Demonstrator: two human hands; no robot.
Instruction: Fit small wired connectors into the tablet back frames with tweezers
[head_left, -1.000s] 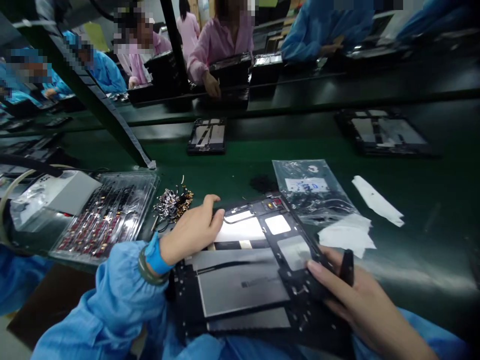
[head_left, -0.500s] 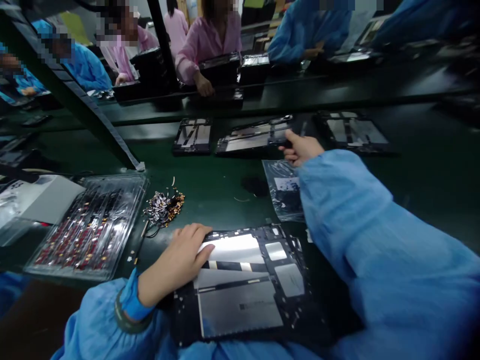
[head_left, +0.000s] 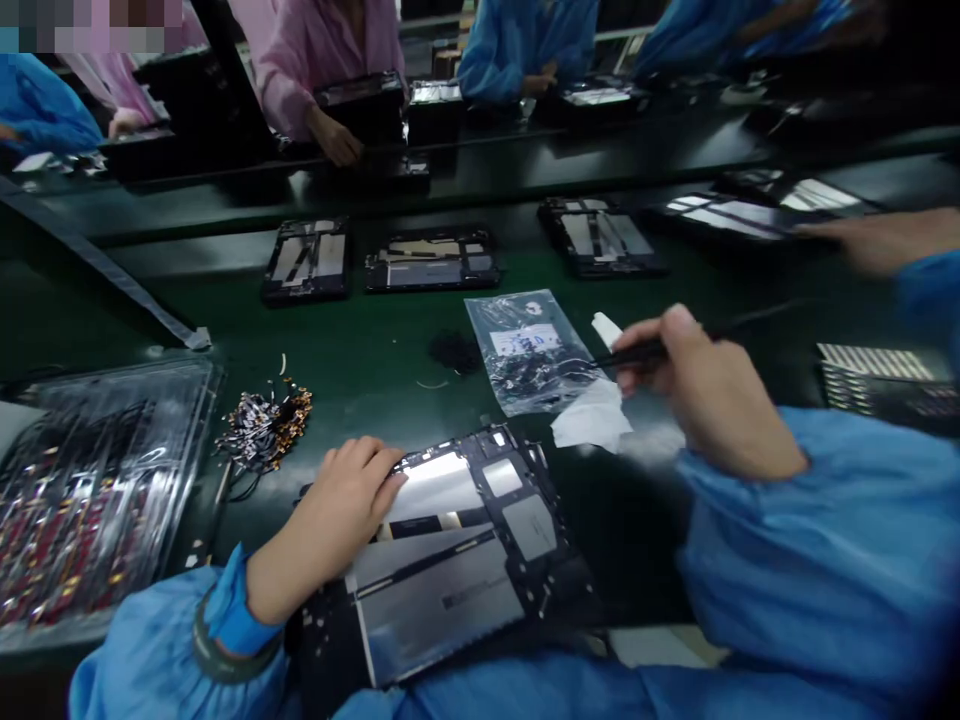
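Green belt [head_left: 360, 350] carries a clear bag [head_left: 529, 352], white paper [head_left: 592, 420] and loose connectors [head_left: 262, 425]. Left hand [head_left: 341, 500] lies flat and open on a tablet frame [head_left: 450, 560] at the near edge, its long axis running near-left to far-right. Right hand [head_left: 701, 390] grips a black tool [head_left: 637, 352] pointing left.

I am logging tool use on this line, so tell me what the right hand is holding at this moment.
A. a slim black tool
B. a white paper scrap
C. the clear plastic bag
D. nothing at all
A: the right hand is closed around a slim black tool whose tip points over the clear plastic bag, while the left hand rests on the open tablet frame.
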